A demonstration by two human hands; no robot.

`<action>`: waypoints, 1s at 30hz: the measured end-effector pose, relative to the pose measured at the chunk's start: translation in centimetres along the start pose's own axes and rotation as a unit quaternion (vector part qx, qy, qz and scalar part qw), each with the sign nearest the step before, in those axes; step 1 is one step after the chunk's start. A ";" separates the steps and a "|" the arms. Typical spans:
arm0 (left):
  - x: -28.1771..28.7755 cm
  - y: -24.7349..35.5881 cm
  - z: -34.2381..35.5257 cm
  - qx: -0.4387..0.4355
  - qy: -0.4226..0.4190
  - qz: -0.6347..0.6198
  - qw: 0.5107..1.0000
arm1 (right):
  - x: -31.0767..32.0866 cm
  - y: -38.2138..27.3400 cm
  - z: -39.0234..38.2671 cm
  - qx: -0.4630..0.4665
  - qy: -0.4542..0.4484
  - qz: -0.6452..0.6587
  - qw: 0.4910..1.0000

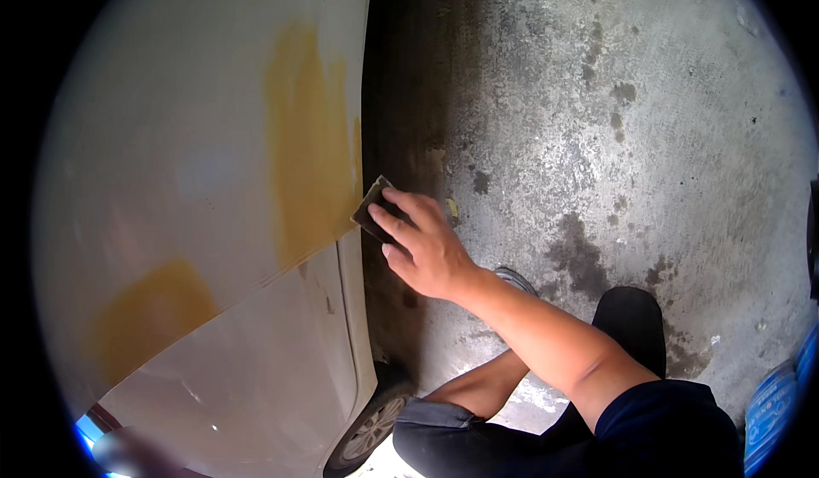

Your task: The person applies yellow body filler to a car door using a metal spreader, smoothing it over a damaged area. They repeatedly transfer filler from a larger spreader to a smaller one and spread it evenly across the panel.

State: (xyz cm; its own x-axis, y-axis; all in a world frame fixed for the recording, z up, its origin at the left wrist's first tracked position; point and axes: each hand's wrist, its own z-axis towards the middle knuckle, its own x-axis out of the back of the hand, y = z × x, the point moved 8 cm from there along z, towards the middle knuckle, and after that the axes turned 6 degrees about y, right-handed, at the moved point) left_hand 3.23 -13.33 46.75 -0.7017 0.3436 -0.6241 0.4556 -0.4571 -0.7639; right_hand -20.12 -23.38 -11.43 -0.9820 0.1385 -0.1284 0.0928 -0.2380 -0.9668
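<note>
Head view. The right hand (435, 252) is shown partly closed, its fingers slightly spread and bent over a dark, flat, rectangular block with a pale rim (375, 195); the block is held beneath the fingertips, and the palm is hidden. The left hand cannot be made out, so its state cannot be told. The block is placed at the right edge of a large, off-white, smooth car panel (205, 94), close to that panel's lower right corner; its nearest corner overlaps the edge, though whether the surface is pressed cannot be told. Beside it, along the same edge, a tall, ochre-yellow, matt patch (303, 137) is seen; a second, rounded, ochre-yellow patch (158, 299) is borne near the panel's lower edge, further left. Below a curved seam, a smaller, off-white car panel (247, 341) is adjoined, with a black-tyred, silver-spoked wheel (371, 431) at its lower right corner. The right forearm is bordered by a dark, short sleeve (674, 422), and dark, rolled trousers (478, 448) are seen beneath. A grey, stained concrete floor (699, 179) is visible; near its lower right corner, a blue, printed package (772, 410) is partly shown.
</note>
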 end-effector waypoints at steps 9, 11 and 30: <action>0.3 0.0 0.1 0.060 -0.056 -0.024 0.996 | 3.9 3.1 13.6 0.051 0.028 -0.034 0.998; 0.4 -0.1 -0.1 0.072 -0.068 -0.025 0.995 | 4.1 2.5 14.6 0.060 0.030 -0.037 0.997; 1.0 -0.4 0.3 0.088 -0.016 -0.115 0.989 | 2.6 0.8 6.6 0.055 -0.012 -0.045 0.997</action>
State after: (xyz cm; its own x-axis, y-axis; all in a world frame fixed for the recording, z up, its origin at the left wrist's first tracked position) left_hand 2.18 -13.05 46.45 -0.7939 0.4303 -0.4297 0.1814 -0.5068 -0.8427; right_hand -23.64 -29.58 -11.08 -0.9894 0.1403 -0.0361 -0.0122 -0.3292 -0.9442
